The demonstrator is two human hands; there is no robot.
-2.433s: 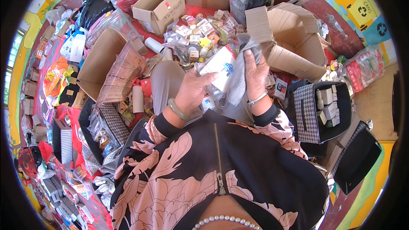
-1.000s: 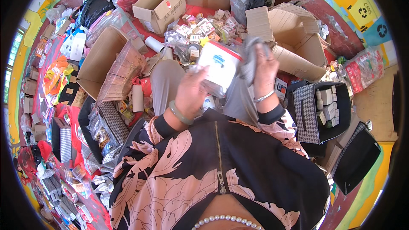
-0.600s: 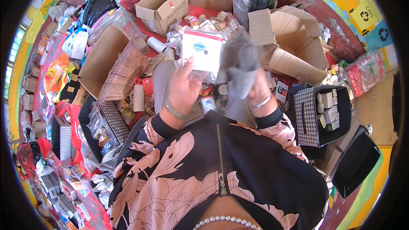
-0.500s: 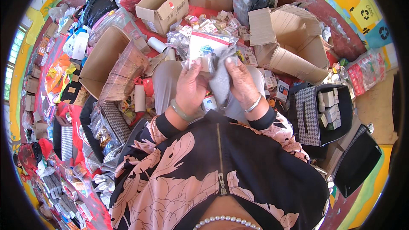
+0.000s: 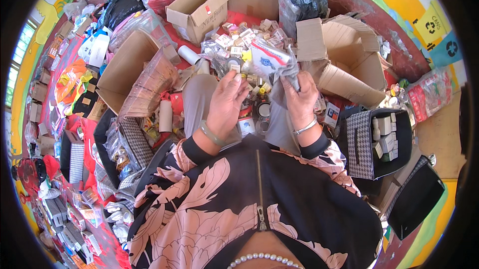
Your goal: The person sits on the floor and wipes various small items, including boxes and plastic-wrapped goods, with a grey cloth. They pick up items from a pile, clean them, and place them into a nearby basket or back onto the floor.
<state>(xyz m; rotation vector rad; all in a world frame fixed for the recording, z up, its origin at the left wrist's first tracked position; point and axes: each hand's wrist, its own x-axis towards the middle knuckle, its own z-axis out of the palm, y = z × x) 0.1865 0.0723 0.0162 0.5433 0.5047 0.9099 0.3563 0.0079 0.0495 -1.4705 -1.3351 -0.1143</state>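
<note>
My left hand (image 5: pixel 228 100) is closed, with a small pale block-like piece (image 5: pixel 234 65) pinched at the tips of its thumb and fingers. In my right hand (image 5: pixel 301 99) a crumpled grey cloth (image 5: pixel 289 75) is gripped. A white plastic packet (image 5: pixel 267 59) with a red stripe and a blue print stands out from the same fist, tilted to the right; I cannot tell whether the fingers hold it directly. Beneath both hands, between my knees, lies a heap of small boxes (image 5: pixel 244 38), with jars and yellow-capped containers nearer me.
Open cardboard boxes stand at the left (image 5: pixel 117 77), at the back (image 5: pixel 192 17) and at the right (image 5: pixel 349 64). A checked fabric bin (image 5: pixel 361 144) holding pale boxes sits by my right elbow; another checked bin (image 5: pixel 134 142) is at my left. A white roll (image 5: pixel 165 114) stands nearby.
My hands have moved apart. The grey cloth and white packet have shifted right with my right hand, and the packet now tilts. The small piece stays in my left fingers, uncovering the heap between.
</note>
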